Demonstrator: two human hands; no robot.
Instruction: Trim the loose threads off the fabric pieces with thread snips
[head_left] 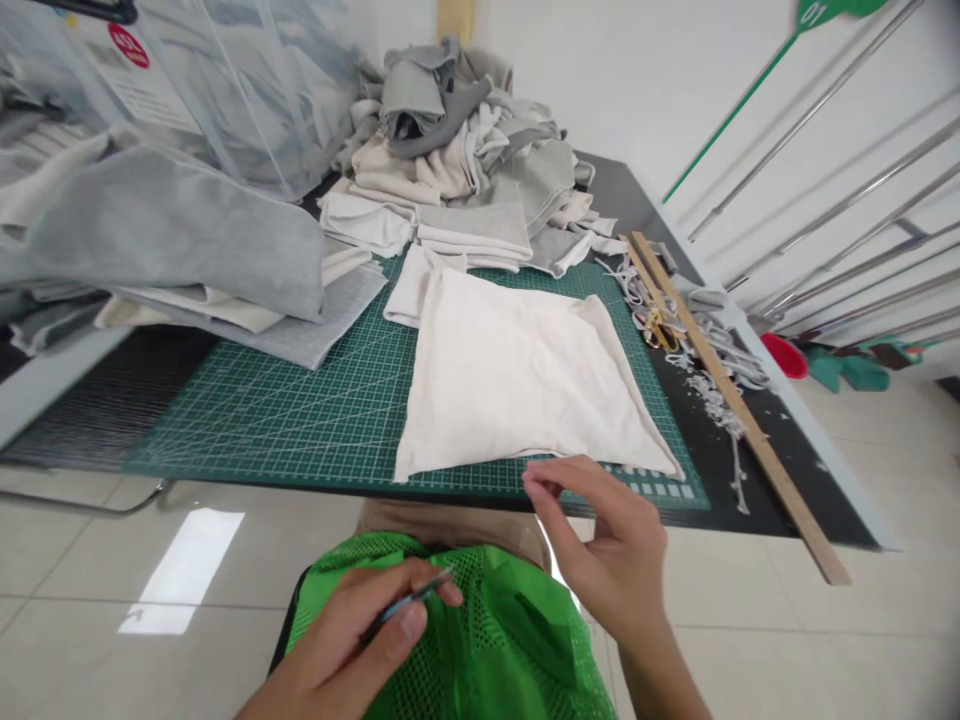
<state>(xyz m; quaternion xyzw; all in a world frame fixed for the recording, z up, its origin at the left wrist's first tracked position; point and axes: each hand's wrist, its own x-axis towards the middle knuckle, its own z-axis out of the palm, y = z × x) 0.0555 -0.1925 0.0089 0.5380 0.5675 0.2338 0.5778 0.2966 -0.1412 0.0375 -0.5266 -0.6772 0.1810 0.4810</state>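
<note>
A seated person's view of a cutting table, described from left to right. At far left, a stack of grey and cream fabric [172,250] overhangs the green cutting mat [300,410]. Low in the foreground, the left hand [352,650] is pinched shut on one thin pen-like tool [409,603], resting against a green mesh garment [495,640] on the lap. In the middle of the mat lies one cream fabric piece [517,380], flat and roughly square; it looks light, soft and floppy (likely to sag unless taken by its near edge or a corner). The right hand [607,550] hovers just beside that near edge, thumb and forefinger nearly together, holding nothing visible. Behind lies a heap of folded cloth [457,150]. At right, one long wooden ruler [739,410] lies among scraps.
</note>
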